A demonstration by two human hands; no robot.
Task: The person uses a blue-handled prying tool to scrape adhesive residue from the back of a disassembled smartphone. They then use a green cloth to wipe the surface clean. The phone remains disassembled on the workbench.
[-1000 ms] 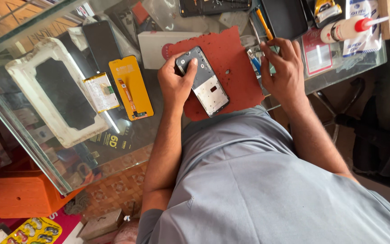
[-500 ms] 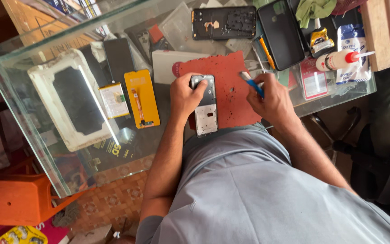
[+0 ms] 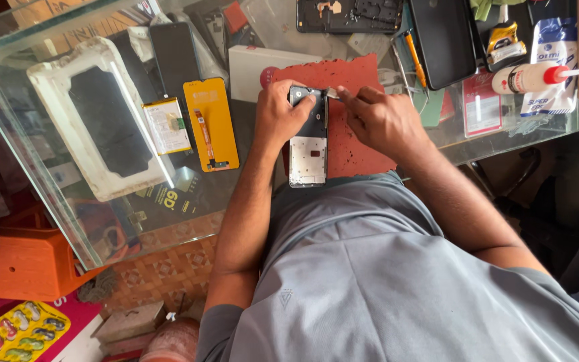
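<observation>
In the head view, the left hand (image 3: 281, 114) holds the top of a phone frame (image 3: 308, 137), its grip closed around the upper end with the thumb across the dark top part. The frame lies lengthwise on a red mat (image 3: 353, 121) near the front edge of the glass desk (image 3: 88, 221), its pale lower half pointing toward the person. The right hand (image 3: 383, 121) sits just right of the frame, fingers pinched narrow on a small pale piece (image 3: 333, 92) at the frame's top right corner; what that piece is cannot be told.

Left of the mat lies an orange-yellow phone screen (image 3: 212, 124), and beside it a pale flat battery (image 3: 167, 126) with a yellowish label. Further left rests a large white rectangular tray (image 3: 55, 87) with a dark centre. Behind the mat stands a white flat box (image 3: 263, 64).

At the far right, a white glue bottle (image 3: 527, 77) with a red cap lies on its side over a white and blue packet (image 3: 554, 40). A red and white card (image 3: 480, 107) lies just left of them. A black tray (image 3: 445, 40) sits beyond the right hand.

Below the desk, an orange box (image 3: 18, 265) stands on the floor, and a yellow blister pack (image 3: 15, 332) lies near it.
</observation>
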